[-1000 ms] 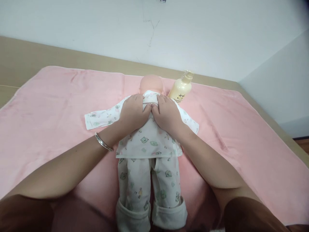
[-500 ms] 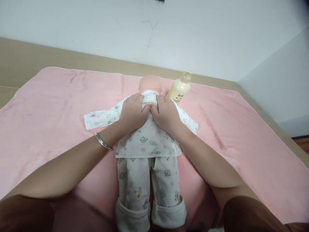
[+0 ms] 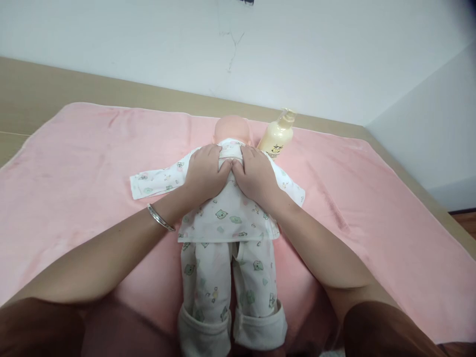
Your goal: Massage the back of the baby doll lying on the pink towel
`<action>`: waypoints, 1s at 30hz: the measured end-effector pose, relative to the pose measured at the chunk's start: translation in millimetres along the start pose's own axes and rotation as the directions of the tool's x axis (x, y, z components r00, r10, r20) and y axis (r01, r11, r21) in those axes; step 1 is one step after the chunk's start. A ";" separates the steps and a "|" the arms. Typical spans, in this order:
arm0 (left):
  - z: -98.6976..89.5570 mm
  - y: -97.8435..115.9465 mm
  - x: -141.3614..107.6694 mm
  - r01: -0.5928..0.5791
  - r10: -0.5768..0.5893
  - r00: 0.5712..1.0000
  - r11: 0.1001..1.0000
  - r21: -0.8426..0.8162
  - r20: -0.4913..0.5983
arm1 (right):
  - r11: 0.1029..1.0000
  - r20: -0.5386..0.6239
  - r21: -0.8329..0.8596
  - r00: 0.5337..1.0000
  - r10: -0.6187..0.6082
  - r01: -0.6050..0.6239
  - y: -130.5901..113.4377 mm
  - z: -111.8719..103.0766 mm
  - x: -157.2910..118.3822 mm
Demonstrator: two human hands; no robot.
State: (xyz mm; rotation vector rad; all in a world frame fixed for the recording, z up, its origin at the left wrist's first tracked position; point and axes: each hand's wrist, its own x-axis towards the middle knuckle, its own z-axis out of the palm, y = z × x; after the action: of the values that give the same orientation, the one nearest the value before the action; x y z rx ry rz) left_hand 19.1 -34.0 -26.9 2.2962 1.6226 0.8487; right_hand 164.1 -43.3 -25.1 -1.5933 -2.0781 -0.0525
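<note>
A baby doll (image 3: 232, 130) lies face down, its bald head pointing away from me. It wears a white printed shirt (image 3: 230, 218) and matching trousers (image 3: 213, 282) with rolled cuffs. My left hand (image 3: 205, 171) rests flat on the left of its upper back, fingers over the shoulder. On the right side, my right hand (image 3: 256, 173) lies the same way. Both thumbs nearly meet at the middle of the back, below the collar. Neither hand grips anything. A silver bangle (image 3: 160, 218) is on my left wrist.
A pink blanket (image 3: 92, 148) spreads under the doll over a tan surface (image 3: 48, 82). A cream pump bottle (image 3: 278, 135) lies or leans just right of the doll's head. Behind stands a white wall (image 3: 148, 44) with a crack in it.
</note>
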 end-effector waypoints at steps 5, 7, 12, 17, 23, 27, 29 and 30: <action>0.2 -1.0 -0.5 0.001 -0.001 1.000 1.000 -0.028 -0.006 | 1.000 -0.010 0.008 1.000 0.001 -0.001 0.4 1.3 -0.4; 0.4 -1.2 -0.7 0.004 -0.004 1.000 0.999 -0.036 -0.007 | 1.000 -0.023 0.020 1.000 0.001 0.000 0.8 2.3 -0.6; 1.4 -1.6 -1.1 0.017 -0.018 1.000 0.999 -0.047 -0.016 | 1.000 -0.022 0.015 1.000 -0.001 0.001 1.2 2.3 -0.9; 1.0 -2.3 -2.2 0.011 -0.012 1.000 0.998 -0.063 -0.023 | 1.000 0.000 0.002 1.000 0.002 -0.002 -0.1 -0.5 -1.3; 1.5 -2.7 -2.7 0.016 -0.018 0.999 0.997 -0.071 -0.030 | 1.000 -0.017 0.025 1.000 -0.002 0.003 -0.3 -0.2 -1.1; 1.5 -2.1 -2.6 0.026 -0.028 0.999 0.997 -0.075 -0.025 | 1.000 -0.018 0.031 1.000 0.000 0.000 -0.2 -0.3 -1.0; 1.7 -2.2 -2.6 0.029 -0.031 0.999 0.997 -0.076 -0.025 | 1.000 -0.009 0.022 1.000 0.003 -0.003 -0.1 -0.4 -0.9; 1.9 -2.4 -2.5 0.030 -0.032 0.999 0.997 -0.077 -0.026 | 1.000 -0.005 0.017 1.000 0.003 -0.003 0.0 -0.4 -0.9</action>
State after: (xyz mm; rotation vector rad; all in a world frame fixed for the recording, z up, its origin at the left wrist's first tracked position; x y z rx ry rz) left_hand 17.7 -35.1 -30.4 2.2119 1.6032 0.9223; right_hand 164.4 -44.2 -25.1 -1.5843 -2.0672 -0.0370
